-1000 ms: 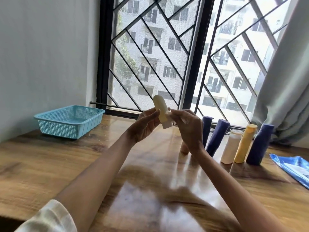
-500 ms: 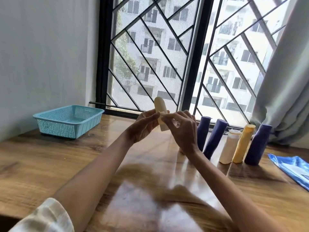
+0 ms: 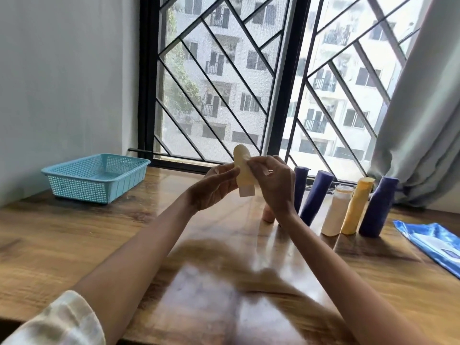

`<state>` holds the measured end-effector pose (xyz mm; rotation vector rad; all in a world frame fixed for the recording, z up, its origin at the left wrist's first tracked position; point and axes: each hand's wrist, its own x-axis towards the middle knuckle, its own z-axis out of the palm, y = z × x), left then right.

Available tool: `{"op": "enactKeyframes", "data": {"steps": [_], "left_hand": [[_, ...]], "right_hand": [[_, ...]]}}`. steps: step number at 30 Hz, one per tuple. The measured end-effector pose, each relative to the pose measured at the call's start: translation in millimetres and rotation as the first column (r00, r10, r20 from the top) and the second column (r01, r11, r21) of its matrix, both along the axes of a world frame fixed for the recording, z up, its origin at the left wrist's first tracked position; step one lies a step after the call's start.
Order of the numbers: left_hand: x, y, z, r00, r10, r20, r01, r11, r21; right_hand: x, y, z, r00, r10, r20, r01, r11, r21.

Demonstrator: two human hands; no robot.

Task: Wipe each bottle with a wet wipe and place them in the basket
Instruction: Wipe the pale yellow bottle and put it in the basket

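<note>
1. Hands had drawn closer over the last second: the right hand [image 3: 272,185], which a second earlier sat low by the cap, had slid up to the upper body of the cream bottle [image 3: 242,170], its fingertips pinched against the bottle's side.
2. That pinch appeared to hold a pale wet wipe [image 3: 251,161] against the bottle, though the wipe was too small and blurred to make out clearly.
3. The left hand [image 3: 214,186] gripped the bottle's lower half from the left, fingers curled around it, keeping it cap-down and raised above the wooden table [image 3: 74,232], as it had been a second before.
4. The upward stroke suggested the wiping of this bottle was under way, not finished.
5. The blue basket [image 3: 99,179] stood far left on the table and looked to hold nothing, so this was likely the first bottle.
6. Waiting bottles stood in a row to the right: two dark blue bottles [image 3: 315,195], a white bottle [image 3: 336,210], a yellow bottle [image 3: 356,207], another navy bottle [image 3: 378,207], and a small pinkish bottle [image 3: 268,215] partly hidden behind the right wrist.
7. The blue wipe packet [image 3: 433,240] lay at the far right.
</note>
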<state>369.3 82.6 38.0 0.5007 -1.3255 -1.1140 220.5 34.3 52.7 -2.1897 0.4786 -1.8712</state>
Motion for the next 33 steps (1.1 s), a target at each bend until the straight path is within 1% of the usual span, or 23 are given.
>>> {"op": "enactKeyframes", "data": {"steps": [2,5,7,10,12,16,20,22,25,27,30,33], "left_hand": [[-6,0,0,0.999,-0.006,0.038,0.006,1.000,0.014],[-4,1,0,1.000,0.006,0.023,-0.005,1.000,-0.004],[3,3,2,0.999,0.041,-0.006,-0.041,0.999,-0.034],[11,2,2,0.993,0.108,-0.056,-0.110,0.993,-0.035],[10,2,2,0.994,0.098,-0.055,-0.100,0.994,-0.032],[-1,1,2,0.999,0.048,0.008,-0.048,0.999,-0.008],[-7,-1,-1,0.994,0.013,0.109,-0.015,1.000,0.019],[-8,-1,-2,0.993,-0.005,0.122,0.001,0.999,0.036],[-7,-2,-4,0.991,-0.005,0.130,-0.002,0.998,0.056],[-6,-2,-4,0.991,-0.001,0.136,-0.008,0.998,0.063],[-7,-3,-3,0.987,0.006,0.163,-0.014,0.999,0.048],[-1,-3,-3,0.992,0.032,0.121,-0.036,0.999,0.034]], "right_hand": [[-6,-3,1,0.999,-0.024,0.039,0.023,1.000,0.017],[0,6,-1,1.000,-0.006,0.030,0.006,1.000,-0.003],[7,13,-3,0.998,0.062,-0.032,-0.063,0.997,-0.033],[9,14,-5,0.981,0.132,-0.145,-0.149,0.982,-0.113],[7,12,-3,0.978,0.135,-0.157,-0.155,0.980,-0.127],[0,8,5,0.995,0.065,-0.071,-0.076,0.985,-0.155],[-11,-6,12,0.999,-0.033,0.016,0.035,0.995,-0.093],[-15,-12,13,0.993,-0.095,0.072,0.099,0.993,-0.059],[-15,-11,16,0.985,-0.104,0.135,0.112,0.992,-0.053],[-12,-9,15,0.992,-0.095,0.084,0.102,0.991,-0.088],[-8,-6,9,0.997,-0.054,-0.051,0.046,0.989,-0.141],[-5,-5,3,0.988,-0.041,-0.152,0.006,0.975,-0.224]]}}
